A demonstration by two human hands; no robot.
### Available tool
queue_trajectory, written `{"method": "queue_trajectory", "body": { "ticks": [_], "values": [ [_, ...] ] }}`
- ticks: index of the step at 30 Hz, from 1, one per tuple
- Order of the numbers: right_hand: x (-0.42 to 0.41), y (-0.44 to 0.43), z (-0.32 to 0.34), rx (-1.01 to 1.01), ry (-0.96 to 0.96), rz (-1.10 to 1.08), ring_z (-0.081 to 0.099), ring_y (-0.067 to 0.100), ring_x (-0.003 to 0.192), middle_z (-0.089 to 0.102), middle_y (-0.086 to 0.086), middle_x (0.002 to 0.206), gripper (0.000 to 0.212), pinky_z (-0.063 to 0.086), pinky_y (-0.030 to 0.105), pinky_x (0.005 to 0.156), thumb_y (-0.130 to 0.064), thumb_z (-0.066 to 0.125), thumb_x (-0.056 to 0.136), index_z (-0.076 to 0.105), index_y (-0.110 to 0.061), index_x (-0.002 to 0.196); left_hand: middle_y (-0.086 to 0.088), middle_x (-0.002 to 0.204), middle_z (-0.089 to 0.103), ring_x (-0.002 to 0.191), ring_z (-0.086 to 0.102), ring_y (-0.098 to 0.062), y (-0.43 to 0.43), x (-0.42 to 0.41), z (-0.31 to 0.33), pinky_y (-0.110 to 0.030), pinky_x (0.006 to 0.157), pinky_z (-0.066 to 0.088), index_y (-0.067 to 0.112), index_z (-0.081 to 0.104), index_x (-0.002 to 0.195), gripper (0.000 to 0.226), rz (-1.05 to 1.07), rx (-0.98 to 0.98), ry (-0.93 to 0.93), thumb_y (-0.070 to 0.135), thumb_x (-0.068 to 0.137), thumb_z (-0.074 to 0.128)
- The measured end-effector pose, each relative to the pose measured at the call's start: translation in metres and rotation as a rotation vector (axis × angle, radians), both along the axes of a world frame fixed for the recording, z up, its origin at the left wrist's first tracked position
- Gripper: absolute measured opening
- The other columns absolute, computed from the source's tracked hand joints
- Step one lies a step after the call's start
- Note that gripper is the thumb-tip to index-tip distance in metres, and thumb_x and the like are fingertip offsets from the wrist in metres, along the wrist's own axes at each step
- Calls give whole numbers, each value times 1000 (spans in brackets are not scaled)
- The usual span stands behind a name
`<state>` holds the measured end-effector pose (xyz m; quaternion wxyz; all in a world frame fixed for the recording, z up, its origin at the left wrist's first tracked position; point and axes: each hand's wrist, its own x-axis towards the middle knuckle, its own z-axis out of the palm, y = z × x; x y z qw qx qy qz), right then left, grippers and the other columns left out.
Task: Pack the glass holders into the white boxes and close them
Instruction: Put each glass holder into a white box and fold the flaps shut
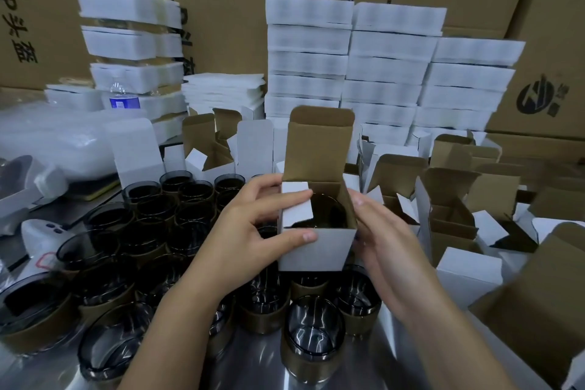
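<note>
Gripping the white box, left hand presses its flap.

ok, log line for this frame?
phase: closing | left hand: grips white box, presses side flap | right hand: touches box's right side | glass holder: inside | top lid: up
</note>
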<state>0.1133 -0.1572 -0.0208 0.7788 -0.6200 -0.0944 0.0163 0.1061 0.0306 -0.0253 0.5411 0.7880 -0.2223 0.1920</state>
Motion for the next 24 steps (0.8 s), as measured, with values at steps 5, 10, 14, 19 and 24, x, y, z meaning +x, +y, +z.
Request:
{"method": "queue_trajectory", "body": {
  "ticks": [5, 10, 14, 19, 24],
  "values": [
    [1, -4, -1, 60, 11, 14, 65, 7, 103, 69, -6, 115, 64, 52, 23, 83, -37, 69, 65, 58, -24, 127, 22, 124, 50, 117, 49, 10, -2, -3, 3, -5, 87, 44, 41, 68, 106, 45, -53, -34, 7, 38, 61, 76],
    [5, -3, -5, 46, -62, 52, 68, 3, 91, 72, -13, 103, 34, 51, 13, 63, -8, 54, 90, 66, -36, 108, 21, 128, 48, 117, 47, 13, -2, -3, 2, -6, 87, 44, 44, 68, 102, 43, -77, -12, 118, 45, 59, 74],
    [7, -1, -6, 50, -116, 41, 67, 0, 87, 70, -20, 95, 46, 50, 14, 61, -7, 52, 92, 67, -50, 96, 20, 129, 48, 120, 48, 7, 0, -1, 0, -16, 94, 48, 43, 67, 102, 47, -62, -4, 160, 53, 56, 73],
    [9, 0, -7, 75, -130, 21, 64, -4, 93, 64, -19, 107, 47, 51, 14, 66, -7, 56, 89, 69, -52, 88, 15, 124, 56, 115, 56, 2, 2, 3, 0, -20, 85, 53, 28, 42, 96, 68, -80, -138, 224, 45, 51, 90],
    [8, -1, -6, 86, -140, 74, 67, -2, 84, 70, -22, 94, 48, 51, 15, 62, -4, 51, 92, 69, -48, 87, 22, 119, 56, 116, 54, 4, 4, 3, -1, -20, 87, 53, 49, 49, 100, 59, -90, -73, 166, 42, 55, 87]
  ]
}}
